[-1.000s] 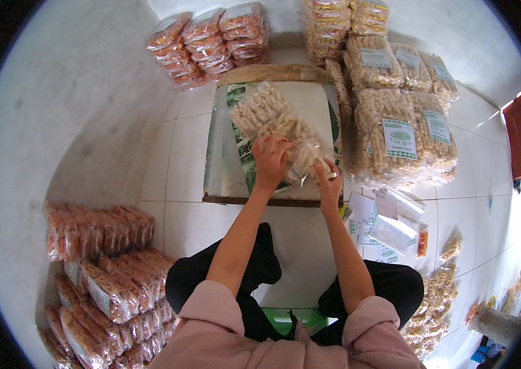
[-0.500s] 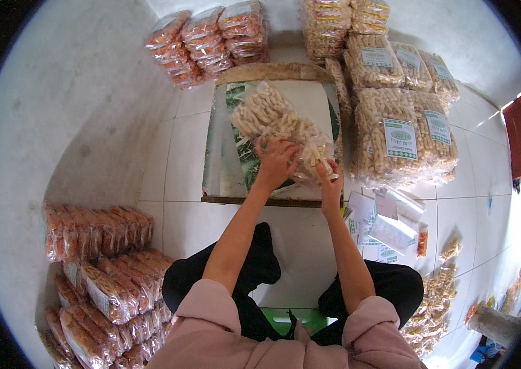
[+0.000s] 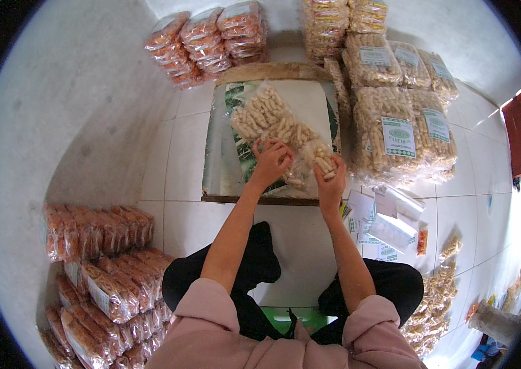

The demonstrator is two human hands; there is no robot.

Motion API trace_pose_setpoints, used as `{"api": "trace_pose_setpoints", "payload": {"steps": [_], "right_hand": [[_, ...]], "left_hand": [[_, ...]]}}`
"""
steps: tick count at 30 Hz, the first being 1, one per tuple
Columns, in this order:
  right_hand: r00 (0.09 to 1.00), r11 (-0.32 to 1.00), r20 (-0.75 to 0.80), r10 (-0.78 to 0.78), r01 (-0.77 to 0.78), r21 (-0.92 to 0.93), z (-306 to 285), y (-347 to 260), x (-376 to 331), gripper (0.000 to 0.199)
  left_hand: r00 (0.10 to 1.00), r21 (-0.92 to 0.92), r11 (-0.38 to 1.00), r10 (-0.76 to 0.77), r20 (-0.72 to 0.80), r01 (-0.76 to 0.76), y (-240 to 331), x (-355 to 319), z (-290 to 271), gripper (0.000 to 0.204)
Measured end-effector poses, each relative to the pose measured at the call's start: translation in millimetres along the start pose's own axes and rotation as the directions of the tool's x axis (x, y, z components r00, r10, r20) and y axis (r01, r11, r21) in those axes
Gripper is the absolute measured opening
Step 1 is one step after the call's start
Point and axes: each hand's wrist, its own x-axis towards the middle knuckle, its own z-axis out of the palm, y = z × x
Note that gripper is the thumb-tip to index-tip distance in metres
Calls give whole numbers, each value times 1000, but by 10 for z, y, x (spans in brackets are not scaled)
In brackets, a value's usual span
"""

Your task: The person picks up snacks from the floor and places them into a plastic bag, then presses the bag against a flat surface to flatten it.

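On the low table [image 3: 223,178] lie clear plastic packets of pale, finger-shaped snack sticks [image 3: 262,114], spread slantwise from far left to near right. My left hand [image 3: 271,163] is at their near edge, fingers curled and pinching the clear plastic. My right hand [image 3: 330,184] grips a small clear packet of the same sticks [image 3: 323,161] at the right end, with fingers wrapped round its side. Whether this packet is joined to the others I cannot tell. Under them is a green and white printed sheet [image 3: 310,98].
Large bags of pale sticks [image 3: 377,141] are stacked right of the table. Reddish-brown snack packs [image 3: 97,230] stand at the near left, and orange ones [image 3: 202,46] at the back. Printed labels and clear plastic sleeves [image 3: 389,230] lie on the floor at right, beyond them loose small packets [image 3: 436,292].
The packet in my right hand has tilted, showing more of its sticks, and that hand has shifted slightly right. My left hand has moved a little left; the plastic between them has opened out.
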Motion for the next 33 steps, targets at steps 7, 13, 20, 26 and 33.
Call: {"api": "trace_pose_setpoints", "payload": {"steps": [7, 13, 20, 26, 33], "right_hand": [[999, 993, 49, -2, 8, -114, 30, -56, -122, 56], [985, 994, 149, -86, 95, -52, 70, 33, -196, 57], [993, 993, 110, -35, 47, -106, 226, 86, -115, 58], [984, 977, 177, 30, -66, 201, 198, 111, -190, 64], [976, 993, 183, -118, 119, 6, 350, 237, -105, 60]], "left_hand": [[999, 220, 975, -29, -19, 33, 230, 38, 39, 31], [979, 123, 992, 24, -202, 2, 337, 35, 150, 28], [988, 21, 999, 49, -148, -47, 319, 27, 277, 21], [988, -167, 982, -110, -110, 91, 357, -2, 189, 21], [993, -208, 978, -26, -115, 2, 388, 44, 194, 21]]}}
